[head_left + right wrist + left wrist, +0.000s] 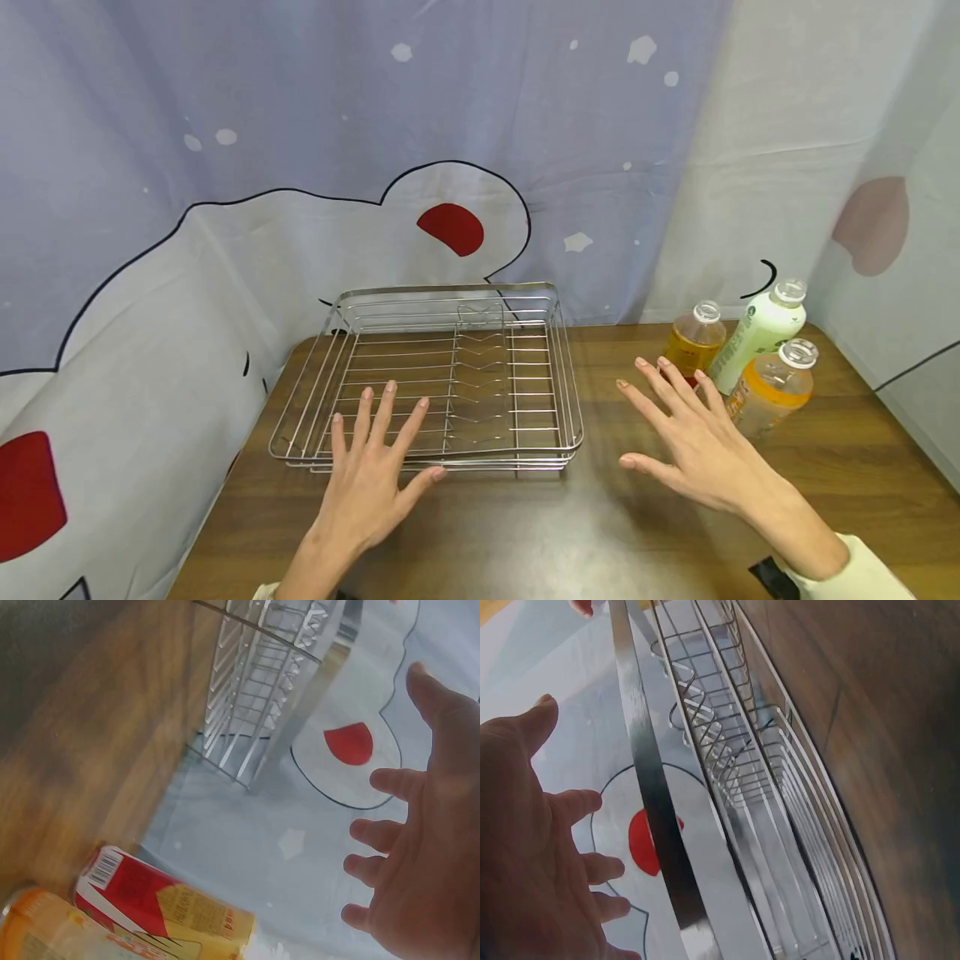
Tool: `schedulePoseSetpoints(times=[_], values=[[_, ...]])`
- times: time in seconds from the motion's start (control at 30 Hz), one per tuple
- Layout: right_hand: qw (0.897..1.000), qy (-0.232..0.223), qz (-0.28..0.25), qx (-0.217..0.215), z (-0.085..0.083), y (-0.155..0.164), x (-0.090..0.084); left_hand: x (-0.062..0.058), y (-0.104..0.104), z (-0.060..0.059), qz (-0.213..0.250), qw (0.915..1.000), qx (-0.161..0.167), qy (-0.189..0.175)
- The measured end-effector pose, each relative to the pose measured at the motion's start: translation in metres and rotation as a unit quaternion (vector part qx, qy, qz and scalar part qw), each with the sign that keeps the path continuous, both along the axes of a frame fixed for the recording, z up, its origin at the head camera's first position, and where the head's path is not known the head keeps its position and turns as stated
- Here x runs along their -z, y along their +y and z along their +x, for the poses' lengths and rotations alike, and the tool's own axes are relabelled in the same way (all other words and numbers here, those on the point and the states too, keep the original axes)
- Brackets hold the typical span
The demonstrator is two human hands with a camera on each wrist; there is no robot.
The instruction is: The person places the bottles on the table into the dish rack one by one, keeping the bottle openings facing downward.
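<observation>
A metal wire dish rack [517, 383] sits on the wooden table, with a row of zigzag dividers running down its inside. My left hand [367, 483], fingers spread, hovers over the rack's front rim; the left wrist view shows the same hand [547, 847] beside the flat metal band [656, 780]. To the right, my right hand [701, 450] has its fingers spread too and holds nothing. Nearest it stand three bottles: one of amber liquid [692, 340], a light green one [761, 333] and a clear one with an orange label [780, 387]. My fingers partly cover the amber bottle.
The brown wooden table [487, 533] runs up to a patterned curtain [600, 208] behind the rack and along both sides. In the right wrist view, a red and yellow label [161, 900] with a barcode shows on one bottle.
</observation>
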State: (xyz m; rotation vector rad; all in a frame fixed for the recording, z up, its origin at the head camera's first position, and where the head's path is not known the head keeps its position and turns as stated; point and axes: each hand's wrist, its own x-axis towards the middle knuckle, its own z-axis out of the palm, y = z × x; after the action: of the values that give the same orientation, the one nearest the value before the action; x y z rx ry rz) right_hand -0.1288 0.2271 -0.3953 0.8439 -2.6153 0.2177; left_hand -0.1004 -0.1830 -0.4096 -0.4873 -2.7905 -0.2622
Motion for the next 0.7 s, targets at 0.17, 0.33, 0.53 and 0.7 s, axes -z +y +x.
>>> schedulePoseSetpoints(times=[0.17, 0.33, 0.53, 0.7], values=[[1.000, 0.028, -0.008, -0.006, -0.002, 0.004, -0.009, -0.006, -0.005, -0.002, -0.001, 0.9999, -0.010, 0.005], [0.998, 0.060, -0.023, -0.009, -0.005, 0.010, -0.022, -0.012, -0.012, -0.006, 0.006, 0.9997, -0.018, 0.015], [0.989, 0.134, -0.063, 0.003, -0.007, 0.023, -0.044, -0.019, -0.026, -0.012, 0.031, 0.9985, -0.032, 0.030], [0.979, 0.174, -0.102, 0.035, -0.007, 0.040, -0.060, -0.025, -0.040, -0.017, 0.064, 0.9965, -0.042, 0.034]])
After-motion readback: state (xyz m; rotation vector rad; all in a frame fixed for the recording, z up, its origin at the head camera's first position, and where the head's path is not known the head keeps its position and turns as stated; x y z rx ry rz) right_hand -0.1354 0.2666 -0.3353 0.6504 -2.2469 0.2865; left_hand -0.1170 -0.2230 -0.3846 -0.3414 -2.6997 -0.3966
